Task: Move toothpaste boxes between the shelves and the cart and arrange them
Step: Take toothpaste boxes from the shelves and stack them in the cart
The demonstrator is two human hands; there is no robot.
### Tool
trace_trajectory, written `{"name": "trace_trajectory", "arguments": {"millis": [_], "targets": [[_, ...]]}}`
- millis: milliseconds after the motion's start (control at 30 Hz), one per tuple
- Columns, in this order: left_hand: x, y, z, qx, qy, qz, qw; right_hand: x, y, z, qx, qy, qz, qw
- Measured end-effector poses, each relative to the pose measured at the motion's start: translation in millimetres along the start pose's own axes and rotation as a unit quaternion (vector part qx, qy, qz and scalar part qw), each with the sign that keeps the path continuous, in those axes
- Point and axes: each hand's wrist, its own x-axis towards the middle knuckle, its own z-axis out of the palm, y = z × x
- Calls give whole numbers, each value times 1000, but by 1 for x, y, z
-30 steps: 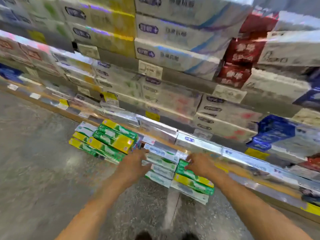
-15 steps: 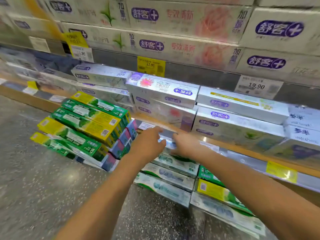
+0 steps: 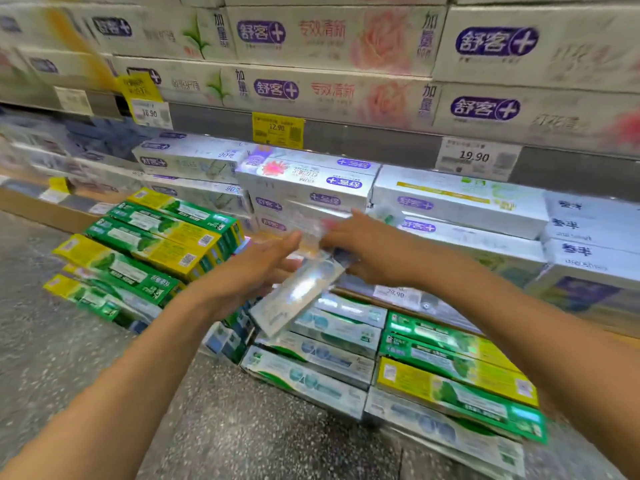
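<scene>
Speckled floor (image 3: 52, 341) before toothpaste shelves (image 3: 346, 136); I see my right hand (image 3: 367, 245) gripping a silvery box (image 3: 298, 292), tilted, blurred, just above the floor stack (image 3: 329, 344); left hand (image 3: 252, 268) fingers straight against its left side; green-yellow boxes (image 3: 145, 244) left of it, white boxes (image 3: 311, 183) behind.

Both hands meet on one box (image 3: 298, 292), left hand (image 3: 249, 271) at its left, right hand (image 3: 360, 247) at its upper right. Shelf boxes (image 3: 308, 181) behind the grip; stack (image 3: 145, 251) on floor (image 3: 52, 341) to its left; another stack (image 3: 450, 386) below right.
</scene>
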Motion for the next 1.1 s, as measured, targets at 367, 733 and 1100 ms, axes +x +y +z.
{"name": "trace_trajectory", "arguments": {"millis": [367, 733, 1100], "targets": [[-15, -14, 23, -231, 41, 16, 972, 4, -21, 2, 19, 234, -90, 968], [-22, -34, 0, -292, 121, -9, 949, 5, 9, 139, 50, -139, 238, 960], [-30, -41, -12, -294, 128, 9, 947, 9, -23, 149, -9, -126, 226, 966]]}}
